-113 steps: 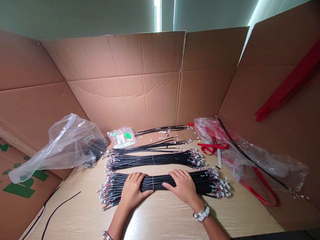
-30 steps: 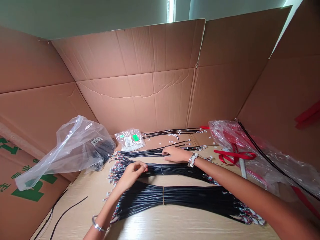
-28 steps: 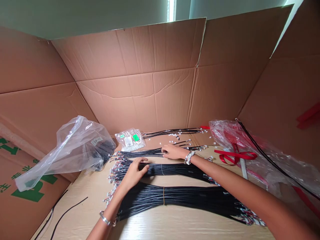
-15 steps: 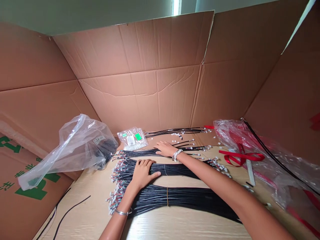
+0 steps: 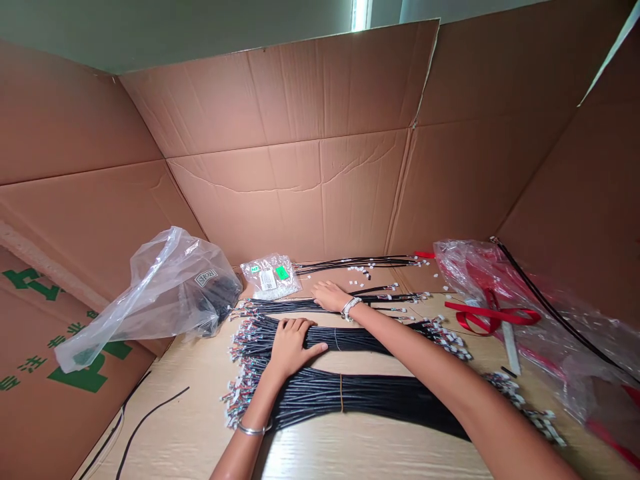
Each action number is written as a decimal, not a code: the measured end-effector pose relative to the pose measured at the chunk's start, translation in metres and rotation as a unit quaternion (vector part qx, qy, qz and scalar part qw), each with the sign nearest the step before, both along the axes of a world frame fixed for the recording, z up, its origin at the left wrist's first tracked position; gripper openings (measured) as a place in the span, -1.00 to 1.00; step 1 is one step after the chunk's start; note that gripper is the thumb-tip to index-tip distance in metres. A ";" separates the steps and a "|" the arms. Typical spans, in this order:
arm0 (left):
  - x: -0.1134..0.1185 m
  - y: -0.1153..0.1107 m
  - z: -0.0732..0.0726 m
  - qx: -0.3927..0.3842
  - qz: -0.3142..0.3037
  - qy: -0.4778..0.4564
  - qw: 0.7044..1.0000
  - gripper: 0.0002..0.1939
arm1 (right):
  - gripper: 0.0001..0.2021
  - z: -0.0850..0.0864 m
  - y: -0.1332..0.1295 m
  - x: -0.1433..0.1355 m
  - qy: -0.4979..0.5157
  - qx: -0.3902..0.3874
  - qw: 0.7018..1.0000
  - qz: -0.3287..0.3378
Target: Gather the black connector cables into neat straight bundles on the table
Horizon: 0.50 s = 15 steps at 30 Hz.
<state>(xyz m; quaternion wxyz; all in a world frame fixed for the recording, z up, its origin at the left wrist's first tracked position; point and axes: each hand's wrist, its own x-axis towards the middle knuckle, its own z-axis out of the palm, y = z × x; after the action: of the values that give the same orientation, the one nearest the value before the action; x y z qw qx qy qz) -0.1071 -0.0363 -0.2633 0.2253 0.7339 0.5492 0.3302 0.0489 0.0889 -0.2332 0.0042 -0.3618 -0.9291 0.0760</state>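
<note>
My left hand [image 5: 296, 347] lies on a bundle of black cables [image 5: 367, 338], fingers forward and thumb out to the side. A thin tie circles that bundle. Farther back, my right hand [image 5: 331, 297] rests over a smaller row of black cables [image 5: 287, 307], its fingers stretched out and palm down. Whether its fingertips pinch a cable is hidden. Closest to me lies a thicker black cable bundle [image 5: 370, 398] with a tan band around its middle. White connectors [image 5: 235, 400] and coloured wire ends fan out at the cable ends. My right forearm crosses above both bundles.
A clear plastic bag [image 5: 165, 293] with dark contents stands left; a small labelled bag [image 5: 270, 280] of white pieces lies behind. More cables [image 5: 360, 261] and loose white connectors lie farther back. Red ribbon [image 5: 480, 317] and crumpled plastic [image 5: 550, 353] are right. Cardboard walls [image 5: 285, 167] enclose the table.
The whole view has shifted slightly, so things sit a little farther right. More connectors show beside my right forearm. Both hands stay in nearly the same places over the cables.
</note>
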 end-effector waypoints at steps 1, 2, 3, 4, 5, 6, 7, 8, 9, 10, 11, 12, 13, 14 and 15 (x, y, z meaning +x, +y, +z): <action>0.000 0.000 0.000 -0.001 -0.001 0.007 1.000 -0.52 | -0.73 0.002 -0.001 0.000 0.002 0.000 1.000 -0.002; 0.000 -0.001 0.001 -0.002 -0.001 0.012 1.000 -0.52 | -0.72 0.004 -0.002 0.000 0.005 0.000 1.000 -0.005; 0.000 -0.001 0.001 -0.002 0.000 0.012 1.000 -0.52 | -0.71 0.005 -0.003 0.001 0.009 -0.001 1.000 -0.009; 0.000 -0.001 0.001 -0.003 0.001 0.007 1.000 -0.52 | -0.70 0.007 -0.003 0.002 0.014 -0.003 1.000 -0.013; 0.001 -0.001 0.002 -0.005 0.002 -0.001 1.000 -0.52 | -0.70 0.008 -0.003 0.003 0.020 -0.007 1.000 -0.018; 0.001 -0.001 0.002 -0.006 0.003 -0.009 1.000 -0.52 | -0.70 0.010 -0.002 0.005 0.027 -0.012 0.999 -0.023; 0.001 -0.001 0.002 -0.009 0.004 -0.014 1.000 -0.52 | -0.71 0.011 -0.002 0.008 0.035 -0.018 0.999 -0.027; 0.001 -0.001 0.002 -0.010 0.005 -0.014 1.000 -0.52 | -0.72 0.012 -0.001 0.011 0.044 -0.024 0.998 -0.029; 0.001 -0.002 0.002 -0.009 0.004 -0.011 1.000 -0.51 | -0.73 0.014 0.000 0.014 0.056 -0.029 0.998 -0.030; 0.001 -0.003 0.001 -0.009 0.003 -0.010 1.000 -0.52 | -0.75 0.015 0.002 0.018 0.069 -0.033 0.997 -0.030; 0.000 -0.003 0.001 -0.009 0.004 -0.014 1.000 -0.53 | -0.76 0.016 0.003 0.022 0.083 -0.035 0.995 -0.031; 0.000 -0.003 0.000 -0.011 0.008 -0.026 1.000 -0.54 | -0.77 0.017 0.004 0.026 0.097 -0.035 0.994 -0.032; 0.000 -0.003 0.000 -0.018 0.018 -0.049 0.998 -0.54 | -0.77 0.019 0.004 0.031 0.108 -0.035 0.993 -0.034; -0.001 -0.002 0.001 -0.030 0.035 -0.085 0.995 -0.54 | -0.76 0.020 0.005 0.035 0.121 -0.034 0.991 -0.036; -0.001 0.001 0.002 -0.046 0.055 -0.134 0.988 -0.53 | -0.76 0.021 0.004 0.040 0.137 -0.035 0.989 -0.037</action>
<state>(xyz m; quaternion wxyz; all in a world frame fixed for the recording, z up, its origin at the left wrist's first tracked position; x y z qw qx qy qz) -0.1085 -0.0357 -0.2615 0.3119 0.6404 0.5684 0.4116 0.0892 0.0934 -0.2124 0.1216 -0.3825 -0.9024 0.1568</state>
